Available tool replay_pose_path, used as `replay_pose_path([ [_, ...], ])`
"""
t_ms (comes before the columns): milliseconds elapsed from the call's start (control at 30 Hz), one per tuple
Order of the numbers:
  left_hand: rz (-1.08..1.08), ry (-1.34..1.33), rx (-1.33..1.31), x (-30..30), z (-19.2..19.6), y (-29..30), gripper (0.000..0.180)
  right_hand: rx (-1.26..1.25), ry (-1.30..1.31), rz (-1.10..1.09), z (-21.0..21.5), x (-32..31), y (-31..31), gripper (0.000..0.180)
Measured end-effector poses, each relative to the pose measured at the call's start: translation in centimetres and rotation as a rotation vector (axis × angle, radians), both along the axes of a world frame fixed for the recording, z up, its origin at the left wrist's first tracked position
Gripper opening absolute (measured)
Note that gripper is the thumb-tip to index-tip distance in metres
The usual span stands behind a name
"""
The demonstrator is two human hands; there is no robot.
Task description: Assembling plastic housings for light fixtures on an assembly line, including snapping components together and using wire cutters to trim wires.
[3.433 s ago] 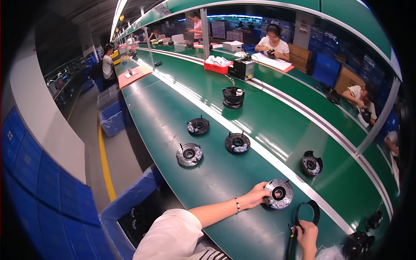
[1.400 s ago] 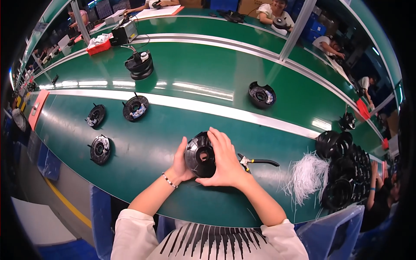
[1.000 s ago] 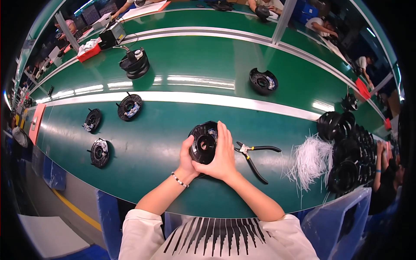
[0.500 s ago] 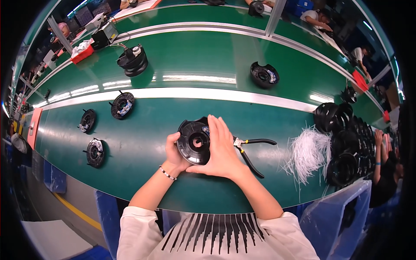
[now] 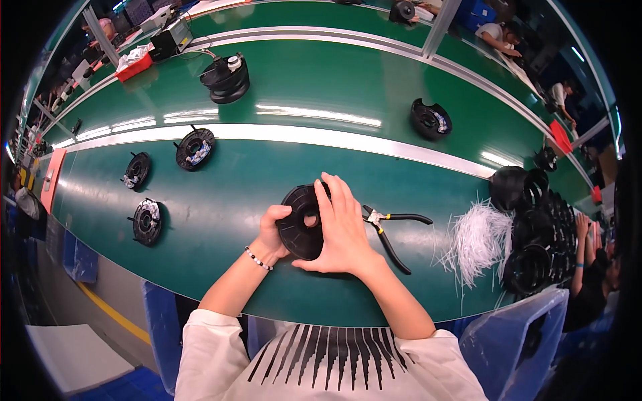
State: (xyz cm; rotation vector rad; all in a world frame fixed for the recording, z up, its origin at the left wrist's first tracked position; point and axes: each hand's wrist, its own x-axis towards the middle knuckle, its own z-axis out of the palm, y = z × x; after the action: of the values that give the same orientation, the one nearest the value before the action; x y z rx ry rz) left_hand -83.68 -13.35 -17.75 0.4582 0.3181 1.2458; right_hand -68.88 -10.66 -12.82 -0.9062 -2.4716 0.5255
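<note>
Both my hands hold a round black plastic housing (image 5: 299, 230) with a hole through its middle, above the near green table. My left hand (image 5: 271, 234) grips its left rim, thumb on the face toward me. My right hand (image 5: 344, 230) lies along the right side, fingers raised together and thumb at the lower edge, covering part of the housing. Just right of that hand, cutting pliers (image 5: 388, 227) with black and yellow handles lie on the table, jaws partly hidden behind my fingers.
Black round parts with circuit boards (image 5: 147, 222) lie at the left. On the right are a heap of thin white strips (image 5: 478, 235) and stacked black rings (image 5: 531, 227). Beyond a pale rail, the green belt (image 5: 321, 80) carries other black units. Other people work around.
The housing has turned in my hands: its face now looks darker and ribbed, and the blue board at its upper edge no longer shows. The whole view has shifted slightly.
</note>
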Motion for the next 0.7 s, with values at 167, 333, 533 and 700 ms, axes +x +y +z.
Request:
replay_pose_path([
  [167, -0.020, 0.040, -0.032, 0.0, -1.0, 0.1, 0.061, 0.025, 0.038, 0.009, -0.7, 0.5, 0.0, 0.119],
  [333, 0.038, 0.069, 0.039, 1.8, 1.6, -0.7, 0.064, -0.069, 0.401, 0.130, -1.3, 2.2, 1.3, 0.112],
  [533, 0.310, 1.118, 0.996, 4.4, 6.8, -1.4, 0.076, -0.600, 1.039, -0.021, -2.1, 4.5, 1.0, 0.070],
  [700, 0.264, 1.171, 1.072, 5.5, 6.8, -1.7, 0.076, -0.306, 1.006, -0.046, -1.5, 5.8, 1.5, 0.064],
])
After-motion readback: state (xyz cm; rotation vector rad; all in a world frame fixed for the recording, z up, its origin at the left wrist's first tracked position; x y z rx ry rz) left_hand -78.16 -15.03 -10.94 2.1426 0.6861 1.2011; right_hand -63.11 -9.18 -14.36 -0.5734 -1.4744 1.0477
